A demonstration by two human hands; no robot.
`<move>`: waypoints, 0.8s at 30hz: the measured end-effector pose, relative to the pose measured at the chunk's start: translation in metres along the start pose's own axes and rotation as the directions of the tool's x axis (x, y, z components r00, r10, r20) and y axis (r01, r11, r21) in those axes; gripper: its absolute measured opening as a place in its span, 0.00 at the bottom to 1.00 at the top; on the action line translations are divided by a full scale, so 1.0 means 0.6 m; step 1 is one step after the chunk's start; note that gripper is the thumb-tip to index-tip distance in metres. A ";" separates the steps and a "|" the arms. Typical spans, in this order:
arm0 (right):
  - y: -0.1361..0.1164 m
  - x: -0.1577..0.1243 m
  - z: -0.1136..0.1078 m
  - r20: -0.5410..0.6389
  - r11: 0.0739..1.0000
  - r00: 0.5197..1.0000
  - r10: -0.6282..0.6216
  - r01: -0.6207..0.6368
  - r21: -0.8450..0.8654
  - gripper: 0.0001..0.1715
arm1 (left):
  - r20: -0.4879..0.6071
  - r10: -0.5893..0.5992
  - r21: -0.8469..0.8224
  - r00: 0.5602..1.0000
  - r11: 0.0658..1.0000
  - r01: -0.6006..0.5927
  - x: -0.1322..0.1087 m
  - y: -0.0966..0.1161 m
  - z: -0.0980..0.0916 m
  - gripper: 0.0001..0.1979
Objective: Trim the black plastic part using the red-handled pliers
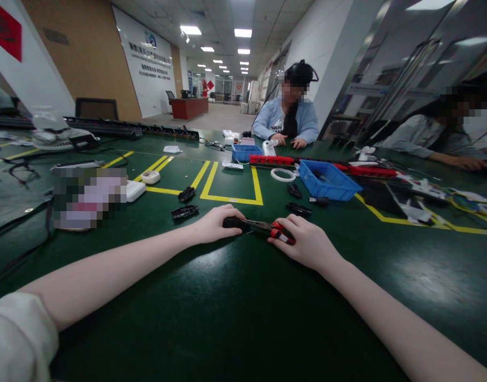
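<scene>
Toward the person's own edge of the desk point(227, 307), the left hand point(216, 223) has its grip closed around a black piece point(232, 223), while the right hand point(305, 237) has its grip wrapped about the red handles of the pliers point(276, 232). The pliers' nose points at the black piece; whether it clamps anything cannot be told. Between the hands and the desk's far edge lie black parts point(185, 213) and a blue bin point(335, 190).

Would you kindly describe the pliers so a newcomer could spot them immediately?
Over the green table, find the wearer's right hand. It holds the pliers, which point toward the left hand; red on the handles distinguishes them from the black piece held there.
</scene>
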State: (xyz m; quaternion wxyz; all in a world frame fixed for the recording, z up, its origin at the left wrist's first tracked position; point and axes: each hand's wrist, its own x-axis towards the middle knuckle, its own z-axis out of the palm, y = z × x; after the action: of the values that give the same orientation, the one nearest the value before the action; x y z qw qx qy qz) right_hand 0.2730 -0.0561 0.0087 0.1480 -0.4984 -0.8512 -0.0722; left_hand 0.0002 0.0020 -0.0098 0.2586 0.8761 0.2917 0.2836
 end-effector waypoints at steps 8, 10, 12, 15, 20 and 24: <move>0.003 -0.001 0.001 0.040 0.980 0.996 0.085 -0.091 0.180 0.23 | 0.002 -0.036 -0.015 0.999 0.999 0.036 0.001 0.000 0.002 0.11; 0.002 -0.002 0.003 0.019 0.981 0.997 0.081 -0.083 0.176 0.23 | 0.006 -0.035 -0.015 0.999 0.999 0.035 0.002 0.001 0.001 0.11; 0.001 -0.003 0.004 -0.002 0.985 0.997 0.073 -0.072 0.157 0.23 | 0.010 -0.034 -0.012 0.999 0.999 0.034 0.002 0.002 0.000 0.12; 0.000 -0.002 0.005 -0.017 0.991 0.998 0.054 -0.051 0.120 0.23 | 0.011 -0.036 -0.009 0.999 0.999 0.036 0.002 0.004 0.000 0.12; 0.000 0.000 0.004 -0.039 0.998 0.999 0.010 -0.008 0.058 0.24 | 0.025 -0.021 0.012 0.999 1.000 0.021 0.002 0.005 -0.001 0.10; 0.004 -0.002 0.008 -0.111 0.999 0.993 -0.031 0.032 0.012 0.25 | 0.022 -0.005 0.029 1.000 1.000 0.004 0.002 0.005 0.000 0.09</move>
State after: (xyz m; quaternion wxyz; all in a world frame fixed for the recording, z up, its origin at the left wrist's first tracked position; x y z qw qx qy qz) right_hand 0.2745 -0.0548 0.0038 0.1973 -0.4791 -0.8499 -0.0961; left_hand 0.0018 0.0006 -0.0074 0.2497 0.8823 0.2949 0.2689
